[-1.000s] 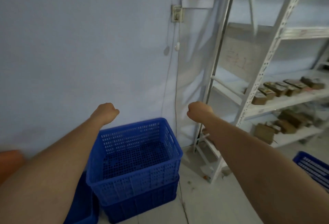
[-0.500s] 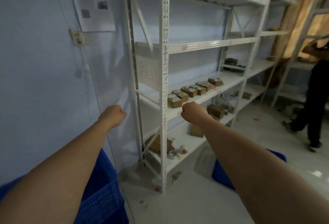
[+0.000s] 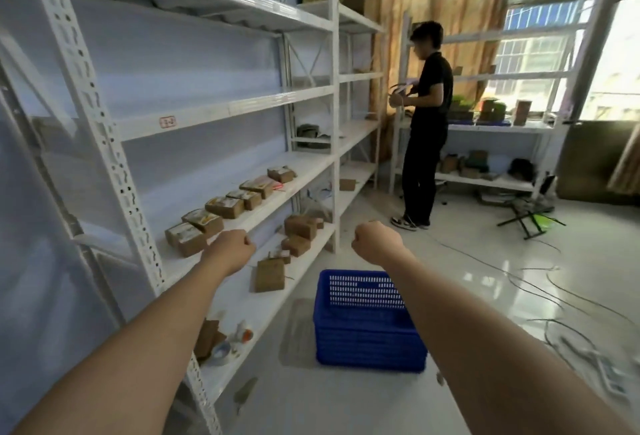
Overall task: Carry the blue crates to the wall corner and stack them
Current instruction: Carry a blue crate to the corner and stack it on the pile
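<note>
A blue perforated crate (image 3: 363, 327) stands on the pale floor ahead, low and centre; it looks like a nested stack of crates. Both my arms reach forward above it. My left hand (image 3: 231, 248) is a closed fist with nothing in it, up and to the left of the crate, in front of the lower shelf. My right hand (image 3: 375, 240) is also a closed, empty fist, just above the crate's far rim. Neither hand touches the crate. My right forearm hides the crate's right side.
White metal shelving (image 3: 138, 213) runs along the left wall with several brown boxes (image 3: 221, 208) on it. A person in black (image 3: 424, 130) stands at the far shelves. Cables (image 3: 540, 299) lie on the floor at right, near a folded stand (image 3: 526, 218).
My view has swung right, away from the wall corner with the stacked blue crates, toward the room. The crate on the floor and the person have come into full view. Both fists stay closed.
</note>
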`<move>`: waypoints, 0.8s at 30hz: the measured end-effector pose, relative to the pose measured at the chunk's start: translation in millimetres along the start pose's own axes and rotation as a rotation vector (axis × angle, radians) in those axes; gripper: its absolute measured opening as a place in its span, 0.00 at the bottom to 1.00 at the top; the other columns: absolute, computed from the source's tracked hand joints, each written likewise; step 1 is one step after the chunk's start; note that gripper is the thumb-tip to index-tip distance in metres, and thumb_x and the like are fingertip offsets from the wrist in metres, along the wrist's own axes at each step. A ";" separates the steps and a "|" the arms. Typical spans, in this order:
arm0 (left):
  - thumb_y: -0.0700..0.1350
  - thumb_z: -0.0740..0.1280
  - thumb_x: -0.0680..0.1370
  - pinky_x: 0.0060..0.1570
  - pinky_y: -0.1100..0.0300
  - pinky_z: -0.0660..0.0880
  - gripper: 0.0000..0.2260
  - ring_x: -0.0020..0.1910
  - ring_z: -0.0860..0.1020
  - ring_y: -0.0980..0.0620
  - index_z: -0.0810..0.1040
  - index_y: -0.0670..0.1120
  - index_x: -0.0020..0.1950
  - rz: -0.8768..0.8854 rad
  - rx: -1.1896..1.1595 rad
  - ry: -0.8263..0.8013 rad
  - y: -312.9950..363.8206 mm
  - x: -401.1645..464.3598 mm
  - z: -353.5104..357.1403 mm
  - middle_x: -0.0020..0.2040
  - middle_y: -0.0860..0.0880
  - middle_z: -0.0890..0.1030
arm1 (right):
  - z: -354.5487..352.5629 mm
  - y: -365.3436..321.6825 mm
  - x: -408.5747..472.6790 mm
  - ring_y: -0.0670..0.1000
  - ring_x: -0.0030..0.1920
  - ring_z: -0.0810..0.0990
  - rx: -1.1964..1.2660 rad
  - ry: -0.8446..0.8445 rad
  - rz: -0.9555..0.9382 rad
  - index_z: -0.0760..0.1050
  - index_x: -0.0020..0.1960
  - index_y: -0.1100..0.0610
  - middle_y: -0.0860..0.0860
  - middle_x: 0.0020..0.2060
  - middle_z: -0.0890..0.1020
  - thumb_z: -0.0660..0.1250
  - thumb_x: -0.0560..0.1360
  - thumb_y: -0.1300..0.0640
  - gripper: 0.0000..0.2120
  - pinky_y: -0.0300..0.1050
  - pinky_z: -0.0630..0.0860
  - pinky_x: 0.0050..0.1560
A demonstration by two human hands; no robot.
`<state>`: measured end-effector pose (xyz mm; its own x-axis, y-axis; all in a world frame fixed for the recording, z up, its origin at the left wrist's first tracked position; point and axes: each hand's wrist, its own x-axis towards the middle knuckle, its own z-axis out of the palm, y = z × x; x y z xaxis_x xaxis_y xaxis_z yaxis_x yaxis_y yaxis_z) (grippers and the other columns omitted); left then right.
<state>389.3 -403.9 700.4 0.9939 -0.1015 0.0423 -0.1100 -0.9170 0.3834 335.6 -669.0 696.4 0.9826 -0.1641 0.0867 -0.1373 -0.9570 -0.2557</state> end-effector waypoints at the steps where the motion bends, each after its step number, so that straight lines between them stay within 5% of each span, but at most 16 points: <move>1: 0.47 0.59 0.79 0.38 0.55 0.68 0.09 0.43 0.76 0.45 0.76 0.45 0.44 0.013 -0.009 -0.019 12.2 11.3 7.9 0.45 0.43 0.79 | 1.3 11.7 8.0 0.52 0.36 0.72 -0.003 -0.010 0.020 0.70 0.43 0.56 0.50 0.35 0.72 0.58 0.77 0.58 0.06 0.43 0.68 0.39; 9: 0.45 0.59 0.81 0.30 0.62 0.63 0.08 0.34 0.70 0.56 0.72 0.46 0.43 0.069 -0.024 -0.083 73.4 144.6 74.1 0.36 0.50 0.72 | 22.3 84.9 113.9 0.57 0.42 0.74 -0.085 -0.046 0.142 0.74 0.48 0.60 0.55 0.42 0.75 0.56 0.77 0.59 0.09 0.45 0.71 0.42; 16: 0.44 0.59 0.81 0.29 0.62 0.64 0.10 0.31 0.70 0.53 0.73 0.44 0.41 0.035 0.021 -0.101 93.2 274.3 129.5 0.33 0.47 0.71 | 48.2 129.7 216.7 0.56 0.42 0.75 -0.073 -0.090 0.182 0.76 0.53 0.62 0.55 0.42 0.75 0.56 0.76 0.60 0.12 0.44 0.70 0.39; 21: 0.47 0.63 0.78 0.45 0.54 0.79 0.08 0.41 0.80 0.47 0.78 0.44 0.46 0.051 0.007 -0.201 116.4 328.1 182.3 0.42 0.45 0.80 | 74.7 189.1 262.0 0.57 0.44 0.77 -0.077 -0.142 0.244 0.76 0.49 0.62 0.57 0.45 0.78 0.57 0.76 0.60 0.11 0.45 0.73 0.42; 24: 0.49 0.63 0.77 0.51 0.48 0.80 0.11 0.45 0.81 0.43 0.80 0.43 0.48 0.080 0.021 -0.229 136.8 351.4 207.8 0.45 0.43 0.81 | 84.0 231.7 290.6 0.59 0.47 0.78 -0.093 -0.141 0.260 0.78 0.53 0.63 0.59 0.50 0.80 0.58 0.76 0.59 0.13 0.45 0.73 0.44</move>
<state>723.5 -645.2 576.1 0.9565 -0.2563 -0.1394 -0.1902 -0.9101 0.3681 599.8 -918.3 581.5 0.9197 -0.3779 -0.1065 -0.3910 -0.9059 -0.1624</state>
